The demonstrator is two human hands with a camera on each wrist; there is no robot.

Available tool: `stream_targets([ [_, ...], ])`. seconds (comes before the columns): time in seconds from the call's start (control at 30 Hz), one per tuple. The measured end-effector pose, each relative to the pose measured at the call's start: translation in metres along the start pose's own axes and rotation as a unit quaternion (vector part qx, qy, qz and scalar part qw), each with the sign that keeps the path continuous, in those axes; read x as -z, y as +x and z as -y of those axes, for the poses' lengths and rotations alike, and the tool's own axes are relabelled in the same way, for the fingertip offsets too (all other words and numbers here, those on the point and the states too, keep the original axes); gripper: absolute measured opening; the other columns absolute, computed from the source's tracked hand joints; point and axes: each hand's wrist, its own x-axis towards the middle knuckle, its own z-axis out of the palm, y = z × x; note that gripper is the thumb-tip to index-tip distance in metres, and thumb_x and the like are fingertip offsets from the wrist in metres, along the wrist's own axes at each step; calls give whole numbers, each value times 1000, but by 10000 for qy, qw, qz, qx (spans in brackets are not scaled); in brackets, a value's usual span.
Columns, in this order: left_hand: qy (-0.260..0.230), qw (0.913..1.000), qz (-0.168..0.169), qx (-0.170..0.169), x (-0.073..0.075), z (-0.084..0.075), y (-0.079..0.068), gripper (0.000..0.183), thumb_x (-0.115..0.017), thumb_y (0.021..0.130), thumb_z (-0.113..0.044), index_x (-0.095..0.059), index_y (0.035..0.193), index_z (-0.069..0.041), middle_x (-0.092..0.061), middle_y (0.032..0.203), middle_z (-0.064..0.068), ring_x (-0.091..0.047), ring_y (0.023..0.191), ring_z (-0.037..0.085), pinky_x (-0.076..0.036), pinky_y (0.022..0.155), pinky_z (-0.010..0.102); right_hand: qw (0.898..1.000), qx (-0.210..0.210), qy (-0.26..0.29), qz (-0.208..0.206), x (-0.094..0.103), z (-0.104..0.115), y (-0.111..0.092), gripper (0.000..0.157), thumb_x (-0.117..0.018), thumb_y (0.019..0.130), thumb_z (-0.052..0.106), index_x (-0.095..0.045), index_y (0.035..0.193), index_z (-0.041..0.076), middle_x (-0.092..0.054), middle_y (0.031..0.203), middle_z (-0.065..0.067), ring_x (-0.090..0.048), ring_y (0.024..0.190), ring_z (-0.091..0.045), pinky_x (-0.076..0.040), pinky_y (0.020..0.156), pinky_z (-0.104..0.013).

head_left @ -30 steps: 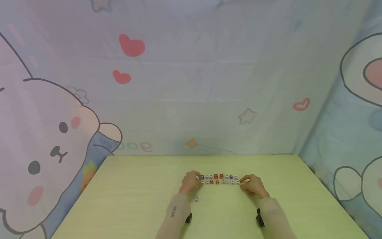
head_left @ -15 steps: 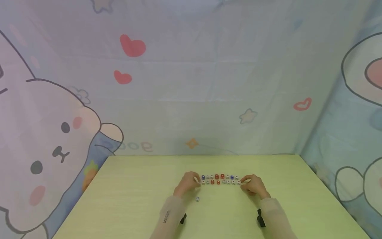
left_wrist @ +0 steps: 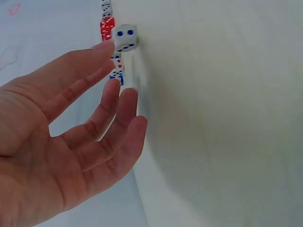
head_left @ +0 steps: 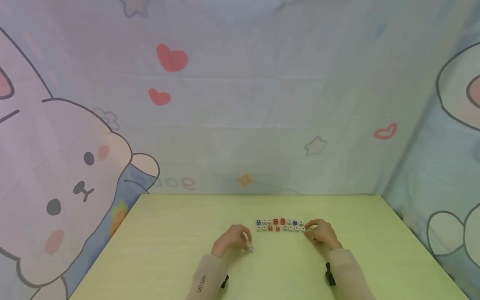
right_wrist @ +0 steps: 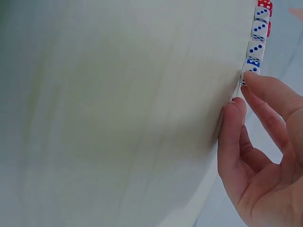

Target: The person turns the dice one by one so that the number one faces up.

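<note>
Two rows of small dice stand on the table, a back row with a red die (head_left: 283, 221) and a front row with another red die (head_left: 270, 228). A lone white die (head_left: 251, 249) with blue pips lies nearer the person. Beside it is my left hand (head_left: 233, 238), its thumb tip at the die and the other fingers spread and loosely bent. My right hand (head_left: 323, 233) stays at the right end of the rows. In the right wrist view its thumb touches the white end die (right_wrist: 252, 68) of the front row; the index finger is partly hidden behind the thumb.
The pale yellow-green table (head_left: 168, 233) reaches back to a curtain (head_left: 240, 104) printed with cartoon animals and hearts. Black straps (head_left: 330, 275) show at the wrists below light sleeves (head_left: 352, 271).
My left hand has left the left end of the rows and come toward the person, down to the lone die. The right hand keeps its place at the end die. The head view has turned slightly left.
</note>
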Motion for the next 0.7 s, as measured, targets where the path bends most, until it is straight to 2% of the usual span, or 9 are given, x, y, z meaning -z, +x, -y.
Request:
stream_targets([
  [0.33, -73, 9999, -119, 64, -13, -2, 0, 14, -73, 65, 3, -64, 73, -4, -54, 61, 1, -45, 51, 11, -40, 46, 23, 10000, 46, 32, 1, -1, -3, 4, 25, -66, 76, 16, -65, 100, 7, -42, 42, 4, -36, 36, -6, -37, 41, -22],
  [0.7, 281, 9994, -187, 101, -10, -7, -1, 6, -72, 70, -4, -67, 74, -3, -62, 68, 4, -48, 54, 11, -41, 48, 23, 10000, 16, 87, 34, -2, -5, 5, 25, -66, 76, 16, -65, 99, 7, -41, 42, 4, -35, 36, -6, -39, 42, -22],
])
